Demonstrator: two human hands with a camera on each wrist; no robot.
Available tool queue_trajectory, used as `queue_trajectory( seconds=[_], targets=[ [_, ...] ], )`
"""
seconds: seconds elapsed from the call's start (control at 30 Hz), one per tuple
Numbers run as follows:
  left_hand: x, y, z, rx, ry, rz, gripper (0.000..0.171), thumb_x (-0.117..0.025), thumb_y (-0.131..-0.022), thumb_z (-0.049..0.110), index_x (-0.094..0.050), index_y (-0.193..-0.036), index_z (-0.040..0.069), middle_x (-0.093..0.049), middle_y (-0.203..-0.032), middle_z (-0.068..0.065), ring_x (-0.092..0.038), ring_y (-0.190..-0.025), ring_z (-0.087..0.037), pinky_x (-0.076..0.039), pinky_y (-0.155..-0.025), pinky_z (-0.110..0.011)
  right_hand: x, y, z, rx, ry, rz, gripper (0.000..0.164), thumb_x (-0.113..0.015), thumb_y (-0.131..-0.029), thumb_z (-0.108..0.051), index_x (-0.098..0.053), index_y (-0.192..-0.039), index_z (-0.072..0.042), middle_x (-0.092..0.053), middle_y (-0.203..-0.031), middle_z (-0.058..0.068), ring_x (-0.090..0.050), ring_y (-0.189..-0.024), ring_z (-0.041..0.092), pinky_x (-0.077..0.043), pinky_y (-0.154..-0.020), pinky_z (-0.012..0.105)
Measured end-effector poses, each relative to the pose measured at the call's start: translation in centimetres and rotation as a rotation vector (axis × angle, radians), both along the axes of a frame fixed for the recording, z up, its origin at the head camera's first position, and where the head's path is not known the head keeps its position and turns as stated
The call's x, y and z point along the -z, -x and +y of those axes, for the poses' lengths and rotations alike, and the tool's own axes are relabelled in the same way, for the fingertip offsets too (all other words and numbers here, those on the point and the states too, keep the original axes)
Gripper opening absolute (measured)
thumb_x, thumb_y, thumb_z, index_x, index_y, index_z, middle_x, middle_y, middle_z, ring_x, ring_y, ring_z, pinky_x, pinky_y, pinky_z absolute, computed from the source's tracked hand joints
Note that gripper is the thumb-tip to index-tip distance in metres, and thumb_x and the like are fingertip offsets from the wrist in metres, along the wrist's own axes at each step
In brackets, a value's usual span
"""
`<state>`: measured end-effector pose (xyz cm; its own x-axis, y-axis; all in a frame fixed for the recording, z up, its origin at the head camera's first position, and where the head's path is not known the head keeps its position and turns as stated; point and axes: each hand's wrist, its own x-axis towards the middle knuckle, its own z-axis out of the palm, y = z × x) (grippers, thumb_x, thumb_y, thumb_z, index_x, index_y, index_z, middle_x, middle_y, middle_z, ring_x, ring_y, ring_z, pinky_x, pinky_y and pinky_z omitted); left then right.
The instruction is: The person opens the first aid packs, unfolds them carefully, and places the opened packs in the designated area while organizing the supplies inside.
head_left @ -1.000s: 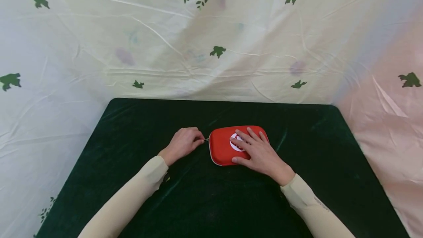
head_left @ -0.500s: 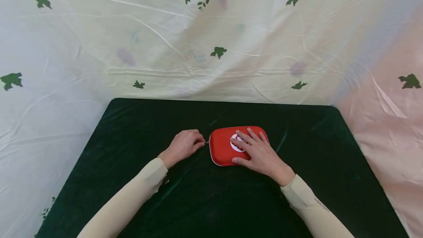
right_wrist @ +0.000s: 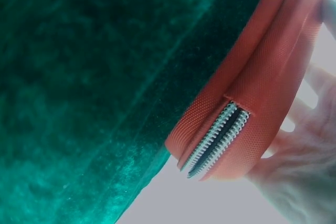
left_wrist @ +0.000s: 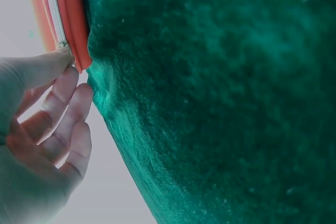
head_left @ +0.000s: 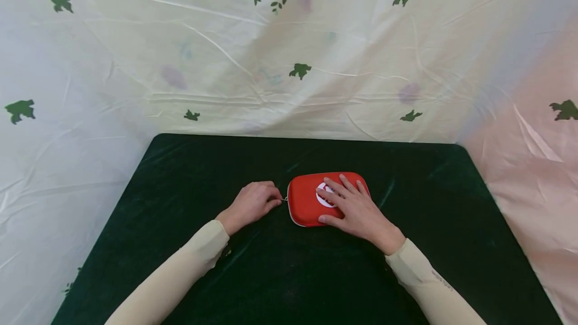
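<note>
A red case (head_left: 302,207) lies flat on the cloth, just right of the middle of the head view and below its centre. Its top bears a round white badge (head_left: 322,198), partly covered by fingers. In the right wrist view, the zip (right_wrist: 209,139) shows two parted rows of teeth, right of the lower centre.

At the case's left end, the left hand (head_left: 253,201) pinches the small zip pull (head_left: 285,199) between thumb and fingertip; in the left wrist view its other fingers bend loosely below. The right hand (head_left: 361,214) rests on the case's right part, fingers spread and gripping nothing, thumb near the lower edge.

Pale sleeves (head_left: 176,270) reach in from the bottom edge. Dark green cloth (head_left: 289,280) fills the lower frame; a pale curtain (head_left: 226,74) with green leaf prints hangs across the top and both sides.
</note>
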<state>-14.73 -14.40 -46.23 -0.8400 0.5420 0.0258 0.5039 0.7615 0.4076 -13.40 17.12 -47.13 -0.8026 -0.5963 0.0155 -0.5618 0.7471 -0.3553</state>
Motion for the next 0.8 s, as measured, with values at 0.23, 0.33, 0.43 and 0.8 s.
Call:
queue_trajectory(
  seconds=[0.23,0.33,0.43,0.8],
  targets=[
    [-0.1,-0.4,0.2,0.006,0.008,-0.002,0.013,-0.075,-0.095,0.020,-0.077,-0.106,0.016,-0.067,-0.098,0.004,-0.062,-0.082,-0.007,-0.054,-0.077,-0.030,-0.1,-0.1,0.0,-0.003,0.003,0.002,0.073,-0.062,-0.097,-0.061,-0.041,-0.160,-0.030,-0.026,-0.170,0.001,-0.015,-0.157,0.040,-0.009,-0.120,0.071],
    [-0.1,-0.6,0.2,0.010,0.003,-0.001,0.013,-0.076,-0.095,0.019,-0.077,-0.107,0.015,-0.067,-0.098,0.004,-0.063,-0.082,-0.007,-0.054,-0.077,-0.030,-0.1,0.0,0.0,-0.002,0.003,0.004,0.073,-0.063,-0.097,-0.061,-0.041,-0.160,-0.030,-0.026,-0.170,0.000,-0.015,-0.157,0.039,-0.009,-0.120,0.071],
    [-0.1,-0.8,0.1,0.013,0.008,0.002,0.012,-0.075,-0.095,0.020,-0.077,-0.107,0.016,-0.067,-0.099,0.004,-0.062,-0.081,-0.006,-0.054,-0.076,-0.029,-0.1,0.0,0.0,-0.002,0.003,0.003,0.074,-0.063,-0.096,-0.061,-0.042,-0.160,-0.030,-0.026,-0.170,0.000,-0.015,-0.157,0.040,-0.009,-0.120,0.071],
    [0.1,-1.4,-0.1,0.029,-0.020,-0.028,0.012,-0.075,-0.095,0.021,-0.076,-0.106,0.017,-0.067,-0.099,0.005,-0.061,-0.080,-0.002,-0.053,-0.074,-0.026,-0.3,-0.1,-0.1,-0.001,0.006,-0.011,0.074,-0.063,-0.096,-0.061,-0.042,-0.160,-0.030,-0.025,-0.171,0.000,-0.014,-0.157,0.040,-0.009,-0.120,0.071]
  ],
)
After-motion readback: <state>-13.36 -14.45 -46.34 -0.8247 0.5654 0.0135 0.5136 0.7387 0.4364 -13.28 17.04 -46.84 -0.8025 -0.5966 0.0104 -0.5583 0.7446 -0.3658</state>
